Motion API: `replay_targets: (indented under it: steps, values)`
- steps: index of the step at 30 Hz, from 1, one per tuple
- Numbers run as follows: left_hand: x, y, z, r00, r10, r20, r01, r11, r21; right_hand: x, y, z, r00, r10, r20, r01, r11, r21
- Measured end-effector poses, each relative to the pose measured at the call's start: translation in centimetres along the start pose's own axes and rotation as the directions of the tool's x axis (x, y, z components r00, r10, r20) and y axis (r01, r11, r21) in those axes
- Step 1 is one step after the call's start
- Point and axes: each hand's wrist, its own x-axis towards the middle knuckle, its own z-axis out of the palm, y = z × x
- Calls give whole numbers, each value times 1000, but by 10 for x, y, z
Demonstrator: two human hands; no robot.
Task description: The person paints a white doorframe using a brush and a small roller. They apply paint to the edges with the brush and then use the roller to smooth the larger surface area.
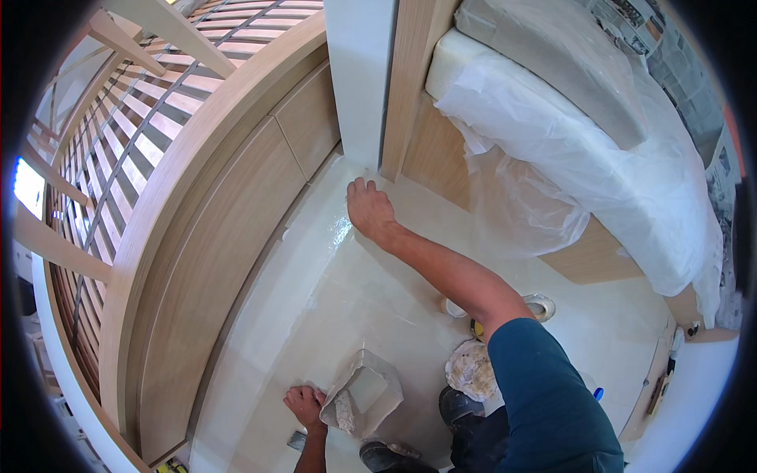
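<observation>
My right hand [371, 206] is stretched far forward and rests on the pale floor tiles [315, 323] by the foot of a white post. Its fingers are curled down; whatever they hold, if anything, is hidden beneath them. Near the lower edge my left hand [304, 405] is closed beside an open, greyish-white container [386, 406], against its rim. Anything inside that fist is hidden. Within the container lies a rough, whitish lump [344, 411]. A small dark flat piece [297, 440] lies by my left wrist. A wet, whitish film streaks the floor near my right hand.
A slatted wooden bed frame [213, 150] with a panelled side curves along the left. The white post [363, 87] stands ahead. Plastic-wrapped cushions [568, 134] are on the right. A stained, crumpled cloth-like bundle [471, 369] and a metallic ring [540, 306] lie near my right arm.
</observation>
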Motion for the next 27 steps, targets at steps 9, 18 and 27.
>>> replay_targets:
  steps: [9, 18, 27]
  values:
    - [0, -1, 2, 1000, -2, 14, 1, 1000, 14, -8, 8, -3, 1000, 19, -9, -19, 999, 28]
    - [0, -3, -1, 1000, 7, 3, -7, 1000, 6, -15, 15, -15, 998, 16, 57, -22, 995, 99]
    - [1, 4, 1, 1000, 17, -6, -17, 1000, 0, -24, 25, -23, 998, -22, 54, 16, 993, 113]
